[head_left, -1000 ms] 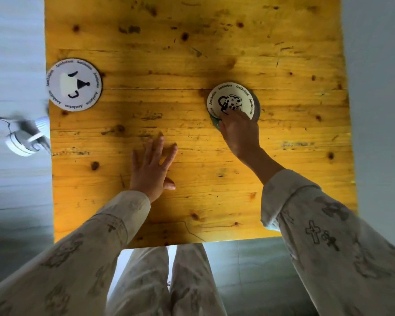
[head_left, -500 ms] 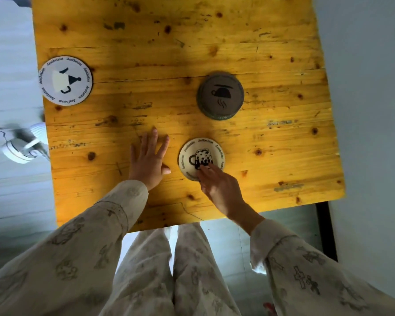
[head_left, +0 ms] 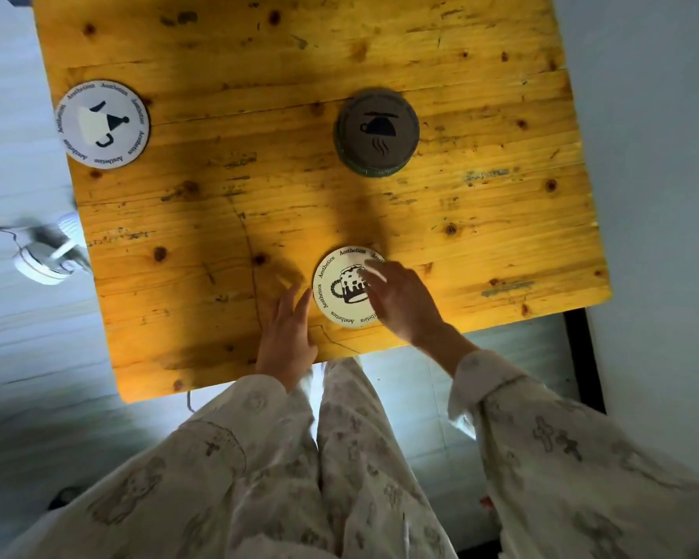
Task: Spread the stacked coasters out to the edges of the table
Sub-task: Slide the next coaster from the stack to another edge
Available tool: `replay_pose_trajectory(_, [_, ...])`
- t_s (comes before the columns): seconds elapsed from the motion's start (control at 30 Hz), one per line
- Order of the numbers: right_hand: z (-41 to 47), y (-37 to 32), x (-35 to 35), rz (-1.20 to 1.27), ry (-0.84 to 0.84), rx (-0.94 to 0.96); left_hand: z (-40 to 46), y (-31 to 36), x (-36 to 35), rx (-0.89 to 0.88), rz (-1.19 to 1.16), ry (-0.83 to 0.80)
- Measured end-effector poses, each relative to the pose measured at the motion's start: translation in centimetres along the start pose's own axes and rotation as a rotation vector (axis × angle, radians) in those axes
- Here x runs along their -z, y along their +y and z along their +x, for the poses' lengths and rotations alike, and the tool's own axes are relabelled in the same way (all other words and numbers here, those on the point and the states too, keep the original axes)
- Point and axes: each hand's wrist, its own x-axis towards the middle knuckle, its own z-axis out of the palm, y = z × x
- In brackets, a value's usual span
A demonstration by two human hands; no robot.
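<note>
Head view: three coasters (head_left: pixel 102 125) apart.

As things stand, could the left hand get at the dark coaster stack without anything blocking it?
Probably yes. The left hand lies flat near the table's near edge, and only bare wood shows between it and the dark coaster stack; it would need a forward reach.

You are in a home, by the look of it: a small knotty pine table (head_left: pixel 259 195) with printed drink coasters (head_left: pixel 102 124) on it, your loose patterned pyjama-like sleeves and trousers (head_left: pixel 352 457) (hardly work clothes), a pale tiled floor (head_left: pixel 25 357), and a white plug and cable (head_left: pixel 43 258) lying beside the table.
</note>
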Motion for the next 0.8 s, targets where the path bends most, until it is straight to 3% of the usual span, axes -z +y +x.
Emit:
replay_pose_trajectory(0.2, [4.5,0.9,1.6,0.0,-0.168,-0.016,-0.9,1.7,-0.7,0.132,-0.48,-0.093])
replay_pose_trajectory(0.37, [4.2,0.3,1.0,0.002,-0.146,-0.099,0.7,3.1,-0.1,0.278,-0.737,-0.1])
replay_pose_trajectory(0.53, [1.1,2.0,0.7,0.24,-0.16,-0.34,3.2,4.5,0.9,0.297,-0.788,-0.119])
replay_pose_trajectory(0.7, [-2.7,1.9,0.0,0.473,-0.108,-0.558,5.9,5.7,1.9,0.209,-0.766,-0.165])
replay_pose_trajectory(0.8, [-3.4,1.9,-0.1,0.496,-0.092,-0.602,5.8,5.4,1.9,0.275,-0.716,-0.085])
